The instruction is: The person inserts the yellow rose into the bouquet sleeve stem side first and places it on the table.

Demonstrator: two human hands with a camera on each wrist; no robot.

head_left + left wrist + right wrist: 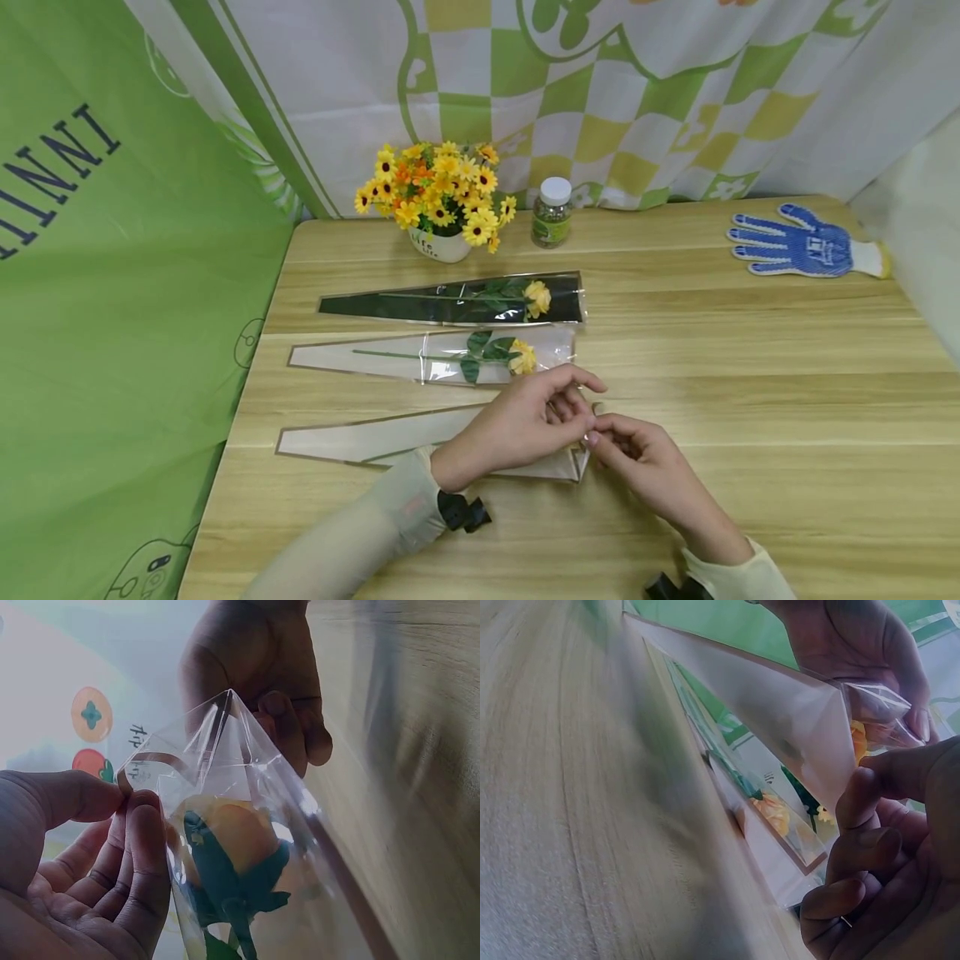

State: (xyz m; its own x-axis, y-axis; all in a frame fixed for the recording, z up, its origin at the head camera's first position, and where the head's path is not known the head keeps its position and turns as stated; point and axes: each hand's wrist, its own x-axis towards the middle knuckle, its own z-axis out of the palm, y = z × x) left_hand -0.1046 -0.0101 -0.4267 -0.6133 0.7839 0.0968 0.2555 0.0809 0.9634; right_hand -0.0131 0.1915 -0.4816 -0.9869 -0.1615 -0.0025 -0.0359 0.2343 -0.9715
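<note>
Closest to me, a tapered flower sleeve (pixel 337 437) with a white back, clear front and brown border holds a yellow rose (pixel 232 836). Thumb and forefinger of my left hand (pixel 517 425) pinch the clear film at its wide mouth. My right hand (pixel 652 471) pinches the mouth's other side, fingers curled, seen close in the right wrist view. Both hands meet at the sleeve's right end and hide its rose in the head view. Just beyond lies a second white sleeve (pixel 315 357) with a yellow rose (pixel 522 357), its lower right corner partly behind my left hand.
Farther back lie a black sleeve (pixel 360 308) with a yellow rose (pixel 537 299), a white pot (pixel 442 247) of yellow and orange flowers, and a white-capped jar (pixel 552 218). A blue and white work glove (pixel 810 243) lies at the wooden table's (pixel 750 358) back right. Curtains hang behind and left.
</note>
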